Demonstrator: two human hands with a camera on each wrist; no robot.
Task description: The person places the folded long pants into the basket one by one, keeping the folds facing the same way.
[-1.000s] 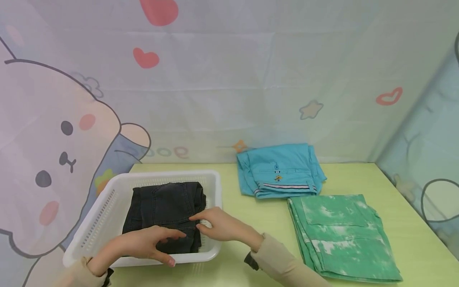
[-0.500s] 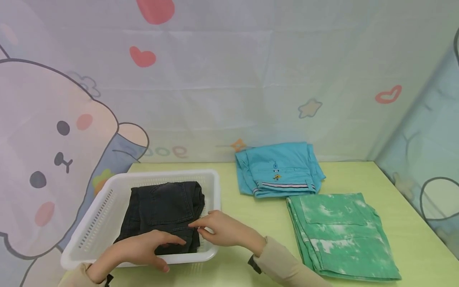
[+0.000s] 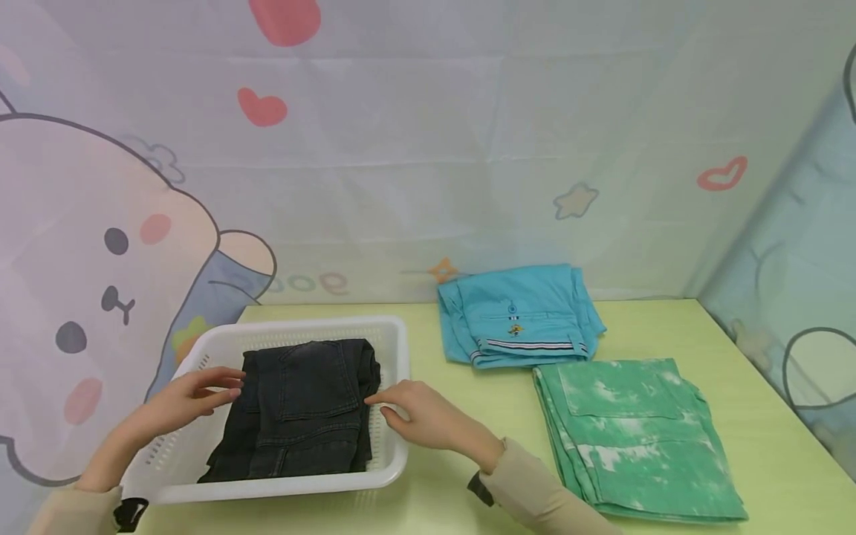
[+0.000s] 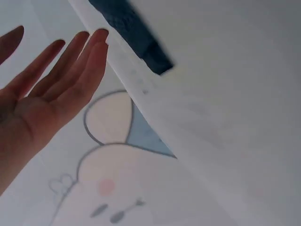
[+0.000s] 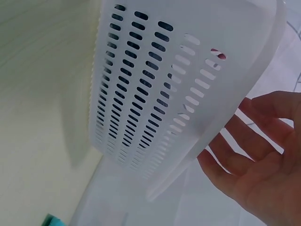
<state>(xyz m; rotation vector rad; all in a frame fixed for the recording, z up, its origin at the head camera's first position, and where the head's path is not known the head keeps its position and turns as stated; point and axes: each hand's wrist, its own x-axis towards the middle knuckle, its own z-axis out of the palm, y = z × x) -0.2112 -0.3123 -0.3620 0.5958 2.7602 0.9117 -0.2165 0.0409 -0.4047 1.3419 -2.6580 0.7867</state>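
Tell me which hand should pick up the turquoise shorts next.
Right. The right hand rests at the white basket's right rim, on the side nearest the turquoise shorts. The left hand sits across the basket, by the dark jeans.

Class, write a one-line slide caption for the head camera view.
Both hands, left hand and right hand, flank folded dark jeans in a white basket; blue shorts and green trousers lie beside.

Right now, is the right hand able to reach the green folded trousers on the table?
Probably yes. The right hand rests at the white basket, and the green trousers lie on its own side, on the table. Only bare tabletop shows between them; nothing blocks the way.
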